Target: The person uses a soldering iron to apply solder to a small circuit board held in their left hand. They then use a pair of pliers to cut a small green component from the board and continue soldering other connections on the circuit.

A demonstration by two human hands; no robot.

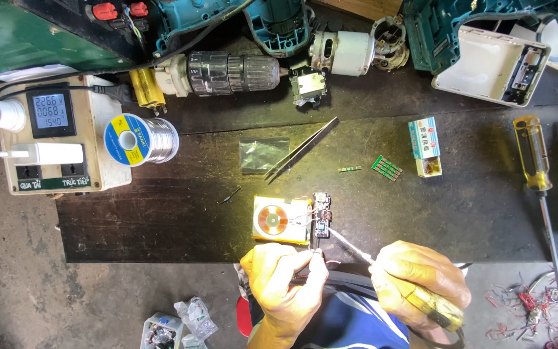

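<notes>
A yellow flat pack with a copper coil (280, 220) lies on the dark bench, a small circuit board (321, 214) at its right edge. My right hand (421, 278) grips a soldering iron with a yellowish handle (435, 309), its tip touching the board's lower end. My left hand (283, 284) is pinched on a thin wire (316, 244) that runs up toward the board.
Metal tweezers (301, 148), a clear bag (263, 154), a solder spool (140, 139), a small box (425, 146) and green strips (387, 167) lie behind. Yellow screwdrivers (537, 168) rest at right. A power meter box (53, 136) stands left. Drill parts (227, 71) line the back.
</notes>
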